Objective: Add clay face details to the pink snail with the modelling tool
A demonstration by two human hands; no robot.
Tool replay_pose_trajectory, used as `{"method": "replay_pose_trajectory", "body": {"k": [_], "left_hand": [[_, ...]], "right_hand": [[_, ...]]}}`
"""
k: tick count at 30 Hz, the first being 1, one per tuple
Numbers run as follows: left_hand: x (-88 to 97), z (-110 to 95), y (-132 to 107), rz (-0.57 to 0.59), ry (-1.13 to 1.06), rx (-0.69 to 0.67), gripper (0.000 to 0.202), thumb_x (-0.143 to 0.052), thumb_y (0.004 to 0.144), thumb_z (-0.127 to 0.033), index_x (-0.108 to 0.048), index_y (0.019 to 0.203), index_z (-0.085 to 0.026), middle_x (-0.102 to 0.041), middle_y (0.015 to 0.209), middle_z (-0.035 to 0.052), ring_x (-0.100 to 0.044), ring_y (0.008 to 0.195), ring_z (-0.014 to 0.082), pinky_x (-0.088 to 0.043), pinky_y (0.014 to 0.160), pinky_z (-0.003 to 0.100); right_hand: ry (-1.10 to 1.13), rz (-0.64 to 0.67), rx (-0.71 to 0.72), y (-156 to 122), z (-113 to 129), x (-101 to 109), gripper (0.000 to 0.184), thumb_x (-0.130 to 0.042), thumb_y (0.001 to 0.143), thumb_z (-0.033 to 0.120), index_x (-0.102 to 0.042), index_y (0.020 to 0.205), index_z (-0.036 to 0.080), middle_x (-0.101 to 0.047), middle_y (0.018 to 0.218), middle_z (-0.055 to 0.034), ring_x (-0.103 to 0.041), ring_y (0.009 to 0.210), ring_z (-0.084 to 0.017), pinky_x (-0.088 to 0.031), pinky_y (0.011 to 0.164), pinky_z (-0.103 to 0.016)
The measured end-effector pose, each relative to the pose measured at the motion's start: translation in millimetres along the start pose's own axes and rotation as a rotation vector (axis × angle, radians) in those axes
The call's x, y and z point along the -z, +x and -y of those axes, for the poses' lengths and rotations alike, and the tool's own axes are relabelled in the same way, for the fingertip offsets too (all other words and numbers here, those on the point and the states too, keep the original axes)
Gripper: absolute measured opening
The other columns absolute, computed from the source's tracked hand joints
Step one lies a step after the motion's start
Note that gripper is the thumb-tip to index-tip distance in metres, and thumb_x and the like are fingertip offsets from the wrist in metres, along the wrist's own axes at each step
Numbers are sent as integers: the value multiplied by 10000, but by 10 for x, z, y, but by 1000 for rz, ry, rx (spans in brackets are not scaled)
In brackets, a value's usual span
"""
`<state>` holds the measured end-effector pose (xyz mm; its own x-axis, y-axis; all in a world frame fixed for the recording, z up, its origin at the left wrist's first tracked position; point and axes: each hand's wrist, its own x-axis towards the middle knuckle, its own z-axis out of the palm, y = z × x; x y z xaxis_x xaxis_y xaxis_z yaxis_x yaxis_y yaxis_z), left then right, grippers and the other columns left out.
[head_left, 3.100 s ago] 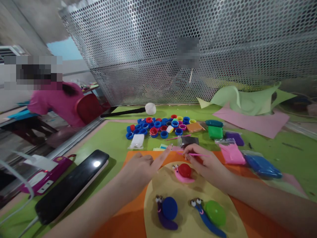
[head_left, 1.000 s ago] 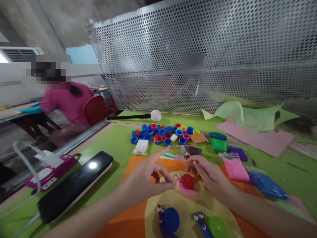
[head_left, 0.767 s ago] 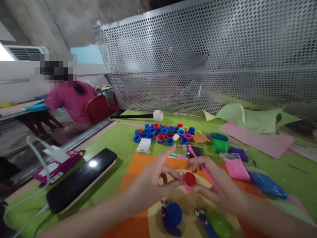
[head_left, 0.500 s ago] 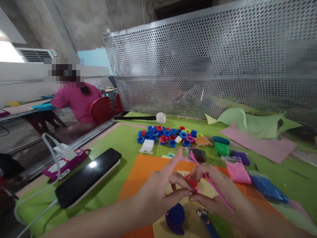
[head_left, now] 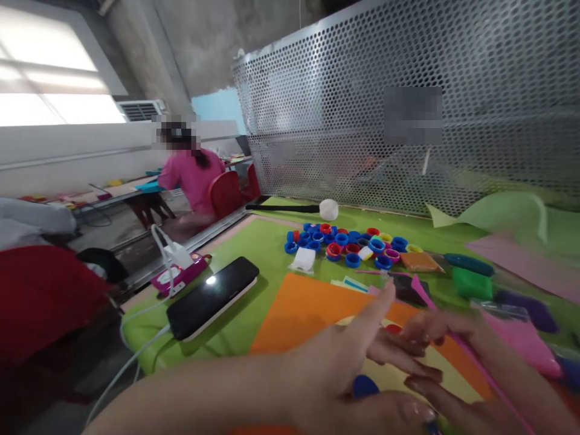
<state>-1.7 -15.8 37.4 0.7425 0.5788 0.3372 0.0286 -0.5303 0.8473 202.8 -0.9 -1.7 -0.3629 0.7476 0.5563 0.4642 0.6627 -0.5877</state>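
My left hand (head_left: 357, 362) is open, its forefinger pointing up and away, the other fingers and the thumb spread toward the right. Its fingers cover part of a red piece (head_left: 393, 328) on a cream sheet (head_left: 453, 368). A slim pink plastic clay tool (head_left: 480, 365) with a flat wide end is held across my right hand (head_left: 471, 344), whose fingertips lie close to the left ones. Below the left hand's fingers shows a round blue piece (head_left: 365, 386), partly hidden. A bit of something dark blue shows by the left thumb tip, mostly hidden.
Under the cream sheet lies orange paper (head_left: 290, 308). Many coloured bottle caps (head_left: 352, 260) sit behind it, with clay packets, including a green one (head_left: 472, 283), to the right. A black phone-like device (head_left: 212, 296) and a purple power strip (head_left: 181, 275) are left. A person (head_left: 193, 175) sits beyond.
The view has swung left, so the table things sit further right. My fingers have come away from the red piece, and both hands are lower and nearer.
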Motion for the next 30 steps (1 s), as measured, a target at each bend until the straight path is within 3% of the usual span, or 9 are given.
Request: {"method": "replay_pose_trajectory", "body": {"k": [3, 7, 10, 16, 22, 27, 30], "left_hand": [[4, -59, 10, 29, -16, 12, 901, -535, 819, -72, 161, 1391, -87, -599, 1190, 199, -487, 1198, 166, -358, 1024, 359], [21, -156, 18, -131, -72, 101, 777, -438, 864, -56, 101, 1415, -156, -639, 1154, 127, -530, 1150, 146, -381, 1019, 374], [22, -188, 19, -171, -125, 153, 733, -407, 884, -76, 85, 1420, -167, -659, 1124, 106, -546, 1131, 143, -382, 1024, 380], [-12, -161, -11, -92, -134, 162, 779, -485, 857, -103, 52, 1420, -146, -646, 1138, 138, -514, 1167, 149, -389, 1011, 360], [-18, -195, 4, 129, -163, 316, 793, -482, 854, -235, 67, 1421, -153, -538, 1272, 177, -503, 1180, 239, -471, 913, 403], [-17, -203, -36, -129, -130, 140, 723, -406, 910, -190, 114, 1412, -174, -654, 1127, 126, -526, 1154, 141, -406, 998, 343], [-11, -194, -48, -108, -46, 93, 727, -397, 919, -207, 142, 1406, -177, -659, 1120, 117, -514, 1166, 146, -397, 1004, 348]], "right_hand": [[-75, 35, 53, 3, 9, 30, 288, -584, 733, 282, -406, 957, 315, -596, 778, -19, -622, 647, -221, -567, 511, -299], [-112, -16, 5, 13, 20, 107, 364, -622, 719, 351, -409, 1007, 285, -559, 886, -55, -600, 782, -240, -565, 556, -291], [-112, 18, 3, 15, 30, 149, 428, -653, 707, 348, -398, 1044, 282, -548, 932, -60, -588, 828, -244, -566, 601, -286], [-42, 87, -25, 36, 130, 120, 319, -571, 744, 252, -396, 1006, 300, -571, 844, -7, -603, 737, -184, -564, 592, -225], [-92, 123, -106, 21, 208, 62, 482, -607, 660, 255, -365, 1071, 330, -579, 874, -2, -627, 707, -210, -585, 572, -277], [-108, 105, -21, 75, 195, 162, 443, -622, 672, 253, -391, 1048, 293, -587, 873, -35, -615, 753, -215, -582, 590, -258], [-115, 98, -10, 69, 209, 185, 491, -647, 647, 247, -387, 1062, 274, -590, 887, -42, -620, 746, -212, -583, 586, -253]]}}
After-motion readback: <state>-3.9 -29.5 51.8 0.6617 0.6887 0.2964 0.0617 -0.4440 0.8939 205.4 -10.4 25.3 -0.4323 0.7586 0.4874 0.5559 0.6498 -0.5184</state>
